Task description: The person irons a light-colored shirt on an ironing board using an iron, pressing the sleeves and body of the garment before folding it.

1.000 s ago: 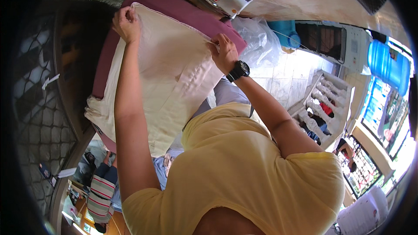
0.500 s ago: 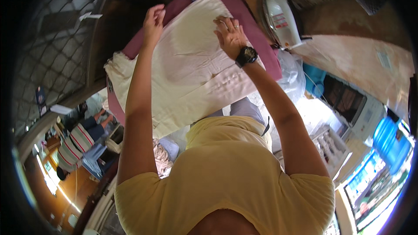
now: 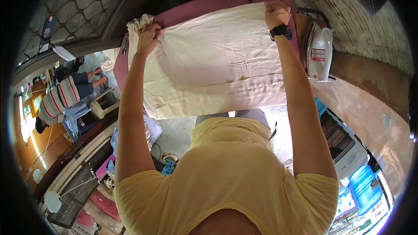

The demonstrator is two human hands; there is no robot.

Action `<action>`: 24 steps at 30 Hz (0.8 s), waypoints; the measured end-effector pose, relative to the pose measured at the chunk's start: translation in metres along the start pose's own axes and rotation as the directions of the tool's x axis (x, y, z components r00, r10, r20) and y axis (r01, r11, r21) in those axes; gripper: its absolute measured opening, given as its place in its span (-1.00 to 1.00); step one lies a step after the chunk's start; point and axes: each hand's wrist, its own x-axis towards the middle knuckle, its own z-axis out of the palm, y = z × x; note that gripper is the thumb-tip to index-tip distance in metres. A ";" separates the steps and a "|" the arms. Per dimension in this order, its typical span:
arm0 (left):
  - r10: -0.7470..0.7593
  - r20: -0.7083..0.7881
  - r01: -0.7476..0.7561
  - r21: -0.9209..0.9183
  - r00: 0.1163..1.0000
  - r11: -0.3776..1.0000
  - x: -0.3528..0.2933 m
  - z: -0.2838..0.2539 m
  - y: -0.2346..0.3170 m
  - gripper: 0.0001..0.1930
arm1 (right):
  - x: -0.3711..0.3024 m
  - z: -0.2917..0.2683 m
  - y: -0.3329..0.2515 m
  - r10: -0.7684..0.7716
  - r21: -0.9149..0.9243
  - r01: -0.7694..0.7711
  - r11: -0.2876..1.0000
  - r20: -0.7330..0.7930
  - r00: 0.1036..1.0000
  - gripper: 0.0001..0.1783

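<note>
A cream cloth [image 3: 213, 56] lies spread over a maroon padded board [image 3: 217, 4], lightly creased, with a row of puckers across its near right part. My left hand [image 3: 148, 39] is at the cloth's far left corner, fingers closed on the bunched fabric there. At the far right corner my right hand [image 3: 278, 14], with a black watch on the wrist, has its fingers curled down on the cloth's edge. The cloth's near edge hangs toward my waist.
A white iron-like appliance [image 3: 321, 54] with red markings stands right of the board. Blue water jugs [image 3: 365, 187] are at the lower right. On the left, beyond a dark frame with mesh [image 3: 82, 13], is a person in a striped shirt [image 3: 61, 98].
The view has turned and the cloth now lies squarer before me. My left hand has come down onto the cloth's edge; my right hand went from flat on the cloth to its far right corner.
</note>
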 end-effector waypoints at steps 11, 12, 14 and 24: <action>-0.224 -0.432 0.292 0.096 0.873 0.952 0.025 0.039 0.079 -0.75 | 0.002 -0.012 0.005 -0.027 -0.058 0.021 0.998 -0.105 0.994 -0.82; -0.100 -0.408 0.129 0.044 0.908 0.991 0.030 0.046 0.104 -0.73 | 0.002 -0.021 0.009 -0.026 0.093 0.035 0.995 -0.095 0.995 -0.83; 0.136 -0.293 -0.183 -0.139 0.946 0.973 0.037 0.058 0.159 -0.68 | -0.013 -0.055 0.007 -0.093 0.079 0.102 0.992 -0.099 0.991 -0.82; 0.523 -0.059 -0.524 -0.183 0.850 0.832 0.054 0.118 0.319 -0.44 | -0.209 -0.170 0.009 0.283 -0.110 -0.271 0.956 0.122 0.951 -0.79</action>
